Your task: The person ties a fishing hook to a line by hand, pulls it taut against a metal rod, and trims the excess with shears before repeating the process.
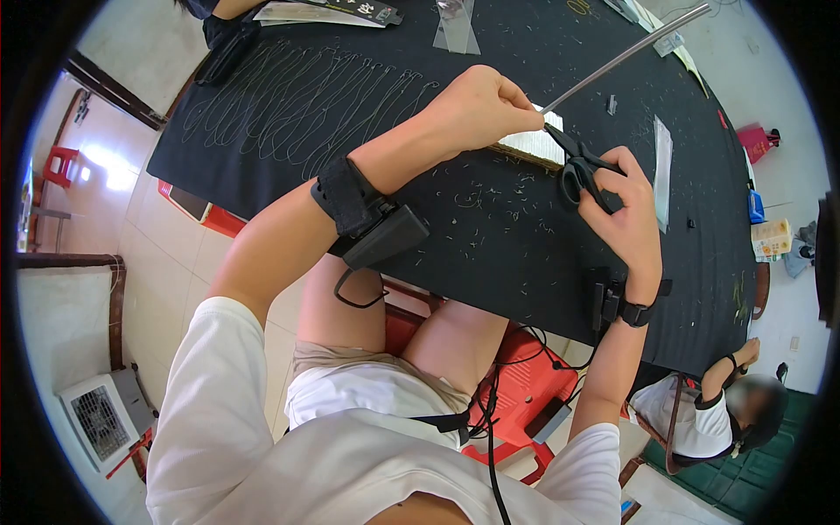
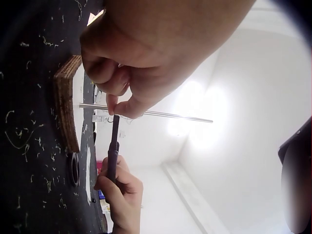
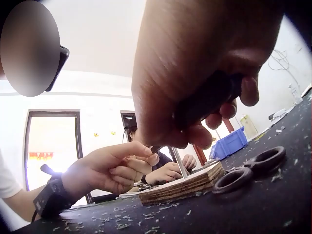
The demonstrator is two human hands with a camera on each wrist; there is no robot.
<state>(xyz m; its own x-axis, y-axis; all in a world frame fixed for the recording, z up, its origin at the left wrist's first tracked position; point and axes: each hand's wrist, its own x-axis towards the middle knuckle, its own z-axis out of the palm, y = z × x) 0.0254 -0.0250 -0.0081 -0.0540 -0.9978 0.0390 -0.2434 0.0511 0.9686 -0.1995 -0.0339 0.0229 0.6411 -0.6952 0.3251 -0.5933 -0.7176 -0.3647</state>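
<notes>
Head: black packet [image 1: 372, 10] has white characters, too small to read; wire loops [image 1: 289, 105] lie on black cloth [image 1: 490, 254]. Left wrist: left hand [image 2: 146, 63] arches by the upright metal rod [image 2: 170, 115] on the plywood block [image 2: 66, 107], thumb and finger pinched, item unclear. Right wrist: right hand [image 3: 200, 68] grips black scissors [image 3: 209, 100]; spare pair [image 3: 246, 171] beside block.

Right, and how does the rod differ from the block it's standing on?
The rod is thin, round and shiny silver; the block is broad and flat, with a white top and brown, layered sides. The rod stands up, while the block lies on the black cloth.
</notes>
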